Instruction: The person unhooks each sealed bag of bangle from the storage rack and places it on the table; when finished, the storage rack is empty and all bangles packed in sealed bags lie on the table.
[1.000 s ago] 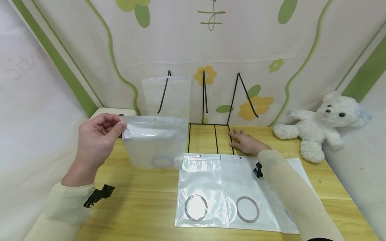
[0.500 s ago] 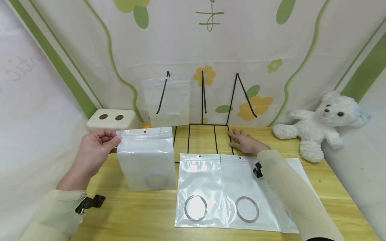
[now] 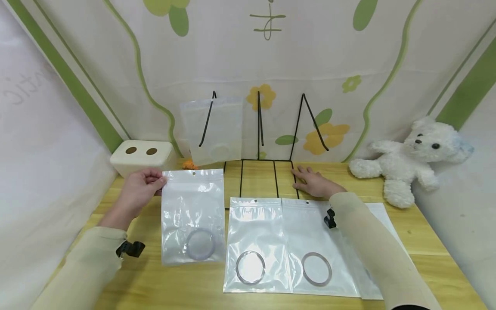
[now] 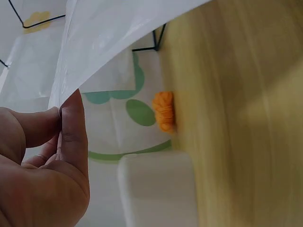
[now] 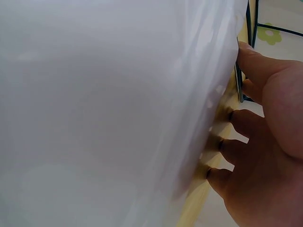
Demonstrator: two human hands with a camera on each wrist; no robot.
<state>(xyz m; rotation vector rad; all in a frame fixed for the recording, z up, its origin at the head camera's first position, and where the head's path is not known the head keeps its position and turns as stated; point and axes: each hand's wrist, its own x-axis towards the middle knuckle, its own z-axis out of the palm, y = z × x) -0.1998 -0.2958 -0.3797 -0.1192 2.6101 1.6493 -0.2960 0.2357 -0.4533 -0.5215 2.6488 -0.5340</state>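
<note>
My left hand (image 3: 142, 189) pinches the top left corner of a pale zip-lock bag (image 3: 193, 206) between thumb and fingers. Low inside that bag a ring (image 3: 200, 244), like a bangle, shows through. In the left wrist view the bag's edge runs up from my thumb and fingertip. At the right edge of the black wire rack's base (image 3: 276, 178) my right hand (image 3: 315, 183) rests with its fingers spread, touching wire and tabletop. Another bag (image 3: 228, 125) hangs on the rack's left hook. Two more ringed bags, a left one (image 3: 255, 232) and a middle one (image 3: 310, 228), lie flat.
A further bag (image 3: 377, 219) lies partly under my right forearm. At the back left stands a white box (image 3: 141, 155) with two round holes, beside an orange bundle (image 4: 164, 112). A white plush toy (image 3: 407, 159) sits at the back right, against the patterned curtain (image 3: 310, 51).
My left hand has brought the pinched bag down from in front of the hanging bag to beside the flat bags, swinging it out flatter. My right hand has stayed put.
</note>
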